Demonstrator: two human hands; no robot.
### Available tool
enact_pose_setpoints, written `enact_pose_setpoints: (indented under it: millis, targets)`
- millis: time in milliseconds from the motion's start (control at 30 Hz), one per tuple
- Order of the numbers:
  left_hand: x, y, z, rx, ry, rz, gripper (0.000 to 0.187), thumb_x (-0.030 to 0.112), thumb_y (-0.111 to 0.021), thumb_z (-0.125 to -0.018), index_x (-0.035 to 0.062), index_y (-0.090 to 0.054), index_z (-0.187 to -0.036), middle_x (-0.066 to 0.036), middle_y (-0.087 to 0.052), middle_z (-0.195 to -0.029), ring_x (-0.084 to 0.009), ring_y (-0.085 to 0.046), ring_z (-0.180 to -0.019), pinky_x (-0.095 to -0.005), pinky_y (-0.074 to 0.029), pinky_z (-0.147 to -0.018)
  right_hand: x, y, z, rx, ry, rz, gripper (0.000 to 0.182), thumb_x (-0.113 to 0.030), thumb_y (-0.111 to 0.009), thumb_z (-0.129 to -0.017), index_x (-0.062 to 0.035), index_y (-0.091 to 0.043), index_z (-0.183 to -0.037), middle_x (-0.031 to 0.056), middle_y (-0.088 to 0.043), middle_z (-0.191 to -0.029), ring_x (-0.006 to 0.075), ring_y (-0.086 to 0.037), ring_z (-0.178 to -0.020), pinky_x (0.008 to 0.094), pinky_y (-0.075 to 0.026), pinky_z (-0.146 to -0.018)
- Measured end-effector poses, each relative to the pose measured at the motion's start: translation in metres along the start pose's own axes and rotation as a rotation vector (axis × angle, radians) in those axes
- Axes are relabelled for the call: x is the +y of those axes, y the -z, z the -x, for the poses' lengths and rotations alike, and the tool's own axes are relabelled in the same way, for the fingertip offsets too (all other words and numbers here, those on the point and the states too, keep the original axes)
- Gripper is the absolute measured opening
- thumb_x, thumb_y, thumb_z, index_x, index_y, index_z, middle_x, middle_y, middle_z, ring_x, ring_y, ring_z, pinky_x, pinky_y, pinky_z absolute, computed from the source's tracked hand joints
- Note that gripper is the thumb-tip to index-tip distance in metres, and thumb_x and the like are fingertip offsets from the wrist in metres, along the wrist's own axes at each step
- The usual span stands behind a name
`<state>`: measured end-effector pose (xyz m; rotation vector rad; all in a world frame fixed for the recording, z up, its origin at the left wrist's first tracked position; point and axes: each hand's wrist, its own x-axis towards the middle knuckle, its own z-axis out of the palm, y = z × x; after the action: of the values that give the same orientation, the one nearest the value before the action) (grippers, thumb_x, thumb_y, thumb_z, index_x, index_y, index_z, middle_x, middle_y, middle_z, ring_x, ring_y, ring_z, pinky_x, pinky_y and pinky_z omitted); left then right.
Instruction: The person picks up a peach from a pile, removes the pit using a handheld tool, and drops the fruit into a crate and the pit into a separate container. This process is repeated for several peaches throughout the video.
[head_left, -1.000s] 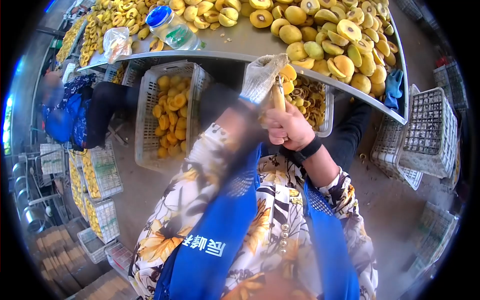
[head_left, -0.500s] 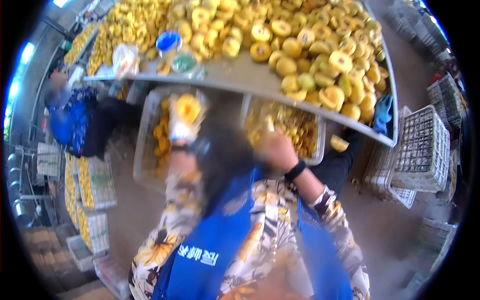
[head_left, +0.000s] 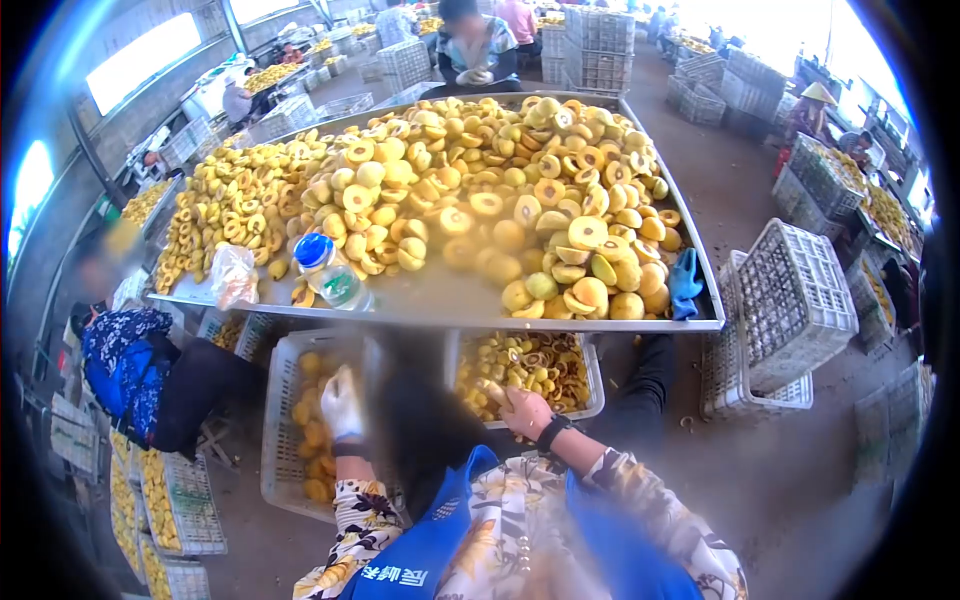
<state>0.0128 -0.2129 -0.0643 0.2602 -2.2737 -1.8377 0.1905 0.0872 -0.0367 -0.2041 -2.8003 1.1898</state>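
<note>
My left hand, in a white glove, is over the left crate, which holds yellow peach halves. Its fingers look stretched out, though slightly blurred, and no fruit shows in them. Over the near edge of the right crate is my bare right hand, its fingers closed around something small and pale that I cannot make out. That crate contains yellow peach scraps and cut rings. Beyond both hands, a large heap of halved peaches covers much of a metal-rimmed table.
On the table stand a blue-lidded clear bottle and a crumpled plastic bag; a blue glove lies at its right corner. Stacked white crates stand right. A person in blue sits left; another person sits across.
The view has tilted up, showing more of the hall. The peach half that was in my left hand no longer shows there, and that hand is now lower over the left crate.
</note>
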Motion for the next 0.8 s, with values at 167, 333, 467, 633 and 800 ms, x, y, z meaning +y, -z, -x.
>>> enact_pose_setpoints:
  millis: [167, 333, 467, 633, 800]
  targets:
    - [0.070, -0.058, 0.049, -0.153, -0.158, 0.135, 0.023, 0.027, -0.061, -0.084, 0.0036, -0.063, -0.084, 0.007, -0.049, -0.062, -0.0019, -0.038, -0.048, -0.0188, -0.030, -0.042, -0.015, 0.009, 0.019, 0.023, -0.057, 0.009, 0.024, -0.023, -0.061, -0.073, -0.0032, -0.048, -0.074, 0.0183, -0.056, -0.067, 0.0378, -0.056, -0.067, 0.0450, -0.043, -0.060]
    - [0.064, -0.075, 0.069, -0.211, -0.212, 0.147, 0.015, 0.022, -0.062, -0.084, 0.0068, -0.063, -0.084, 0.007, -0.051, -0.062, 0.0001, -0.037, -0.045, -0.0167, -0.029, -0.039, -0.027, 0.009, 0.028, 0.014, -0.148, 0.019, 0.024, -0.023, -0.061, -0.072, -0.0029, -0.049, -0.076, 0.0188, -0.056, -0.072, 0.0377, -0.055, -0.071, 0.0448, -0.043, -0.062]
    - [0.080, -0.071, 0.074, -0.306, -0.079, 0.322, 0.015, 0.022, -0.062, -0.084, 0.0072, -0.063, -0.089, 0.005, -0.058, -0.070, -0.0007, -0.042, -0.048, -0.0160, -0.032, -0.041, -0.013, -0.004, 0.026, 0.092, -0.085, 0.036, 0.025, -0.021, -0.061, -0.070, -0.0015, -0.053, -0.084, 0.0208, -0.057, -0.075, 0.0387, -0.056, -0.074, 0.0445, -0.045, -0.064]
    - [0.070, -0.063, 0.054, -0.351, -0.305, 0.161, 0.022, 0.023, -0.059, -0.086, 0.0041, -0.062, -0.097, 0.000, -0.062, -0.084, -0.0036, -0.054, -0.067, -0.0171, -0.043, -0.055, -0.006, -0.038, 0.012, 0.264, -0.006, 0.038, 0.013, -0.016, -0.054, -0.077, -0.0033, -0.051, -0.078, 0.0202, -0.057, -0.071, 0.0389, -0.055, -0.067, 0.0458, -0.045, -0.061]
    - [0.101, -0.025, 0.061, -0.382, -0.096, 0.219, 0.017, 0.014, -0.058, -0.086, 0.0006, -0.062, -0.096, 0.000, -0.061, -0.082, -0.0053, -0.052, -0.069, -0.0187, -0.043, -0.062, -0.011, -0.066, -0.022, 0.235, 0.034, -0.116, 0.013, -0.015, -0.056, -0.073, -0.0036, -0.051, -0.078, 0.0195, -0.058, -0.074, 0.0383, -0.057, -0.072, 0.0448, -0.045, -0.065]
